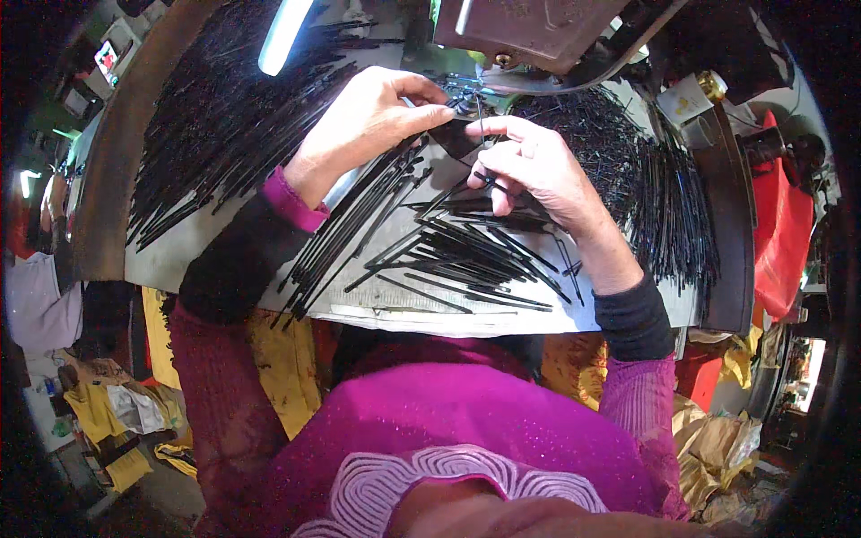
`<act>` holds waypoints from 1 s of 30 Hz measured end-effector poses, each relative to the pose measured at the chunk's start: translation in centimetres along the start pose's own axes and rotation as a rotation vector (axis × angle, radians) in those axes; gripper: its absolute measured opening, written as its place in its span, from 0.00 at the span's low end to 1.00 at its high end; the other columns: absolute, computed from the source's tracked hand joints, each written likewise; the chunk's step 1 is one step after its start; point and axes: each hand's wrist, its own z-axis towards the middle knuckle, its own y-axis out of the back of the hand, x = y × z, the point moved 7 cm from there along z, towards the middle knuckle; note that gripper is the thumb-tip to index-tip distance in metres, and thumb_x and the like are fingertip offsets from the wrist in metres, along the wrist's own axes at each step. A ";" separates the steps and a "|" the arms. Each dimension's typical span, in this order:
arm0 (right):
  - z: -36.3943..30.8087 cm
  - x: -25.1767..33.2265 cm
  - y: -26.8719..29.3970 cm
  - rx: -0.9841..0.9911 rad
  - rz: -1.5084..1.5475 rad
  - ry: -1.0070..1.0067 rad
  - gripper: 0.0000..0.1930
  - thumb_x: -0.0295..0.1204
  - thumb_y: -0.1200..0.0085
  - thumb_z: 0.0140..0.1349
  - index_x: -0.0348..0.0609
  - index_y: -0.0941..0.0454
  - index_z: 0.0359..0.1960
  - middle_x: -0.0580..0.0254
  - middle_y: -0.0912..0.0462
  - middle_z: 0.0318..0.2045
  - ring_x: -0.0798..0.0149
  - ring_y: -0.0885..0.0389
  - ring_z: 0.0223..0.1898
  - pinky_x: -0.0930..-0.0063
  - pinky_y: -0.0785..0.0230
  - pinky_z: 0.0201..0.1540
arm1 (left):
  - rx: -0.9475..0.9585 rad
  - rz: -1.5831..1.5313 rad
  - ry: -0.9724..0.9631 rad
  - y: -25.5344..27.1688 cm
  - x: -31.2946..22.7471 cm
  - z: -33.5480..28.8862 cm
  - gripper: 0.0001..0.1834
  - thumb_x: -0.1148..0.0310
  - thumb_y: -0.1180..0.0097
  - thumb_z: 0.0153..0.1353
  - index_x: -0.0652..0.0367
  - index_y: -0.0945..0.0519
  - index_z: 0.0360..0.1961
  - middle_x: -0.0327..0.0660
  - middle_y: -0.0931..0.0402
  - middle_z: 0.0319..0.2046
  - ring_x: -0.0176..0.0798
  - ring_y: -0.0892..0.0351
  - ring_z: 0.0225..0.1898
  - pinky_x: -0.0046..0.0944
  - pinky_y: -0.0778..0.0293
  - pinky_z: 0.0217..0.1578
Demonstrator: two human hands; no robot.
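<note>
Strips [242, 108] on tabletop [161, 262], left and right

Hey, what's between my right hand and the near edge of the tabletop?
The head view shows loose, crisscrossing black strips lying between your right hand and the tabletop's near edge.

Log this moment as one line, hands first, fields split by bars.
left hand: near machine, grip unclear | right hand: near machine, dark piece seemingly between fingers | black strips: loose on white tabletop
</note>
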 end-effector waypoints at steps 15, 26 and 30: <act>0.1 0.1 0.7 -0.047 -0.075 0.008 0.20 0.27 0.51 0.56 0.33 0.34 0.51 0.57 0.20 0.25 0.75 0.26 0.16 0.85 0.34 0.18 | -0.102 0.120 -0.150 -0.2 -1.2 0.6 0.19 0.59 0.40 0.51 0.65 0.20 0.38 0.41 0.24 0.20 0.25 0.29 0.19 0.27 0.32 0.24; 0.2 -0.2 1.0 -0.046 -0.053 -0.010 0.20 0.27 0.50 0.57 0.33 0.33 0.51 0.56 0.20 0.25 0.75 0.25 0.16 0.85 0.33 0.18 | 0.031 -0.035 0.001 -0.6 -0.6 0.6 0.25 0.55 0.41 0.53 0.68 0.23 0.41 0.41 0.22 0.27 0.25 0.28 0.24 0.27 0.32 0.24; 0.2 -0.1 0.9 -0.039 -0.069 0.017 0.19 0.27 0.50 0.57 0.32 0.32 0.50 0.56 0.20 0.25 0.74 0.25 0.16 0.84 0.33 0.19 | 0.037 -0.027 0.017 -0.5 -0.7 0.6 0.24 0.55 0.41 0.53 0.68 0.22 0.41 0.40 0.22 0.27 0.25 0.28 0.25 0.26 0.32 0.24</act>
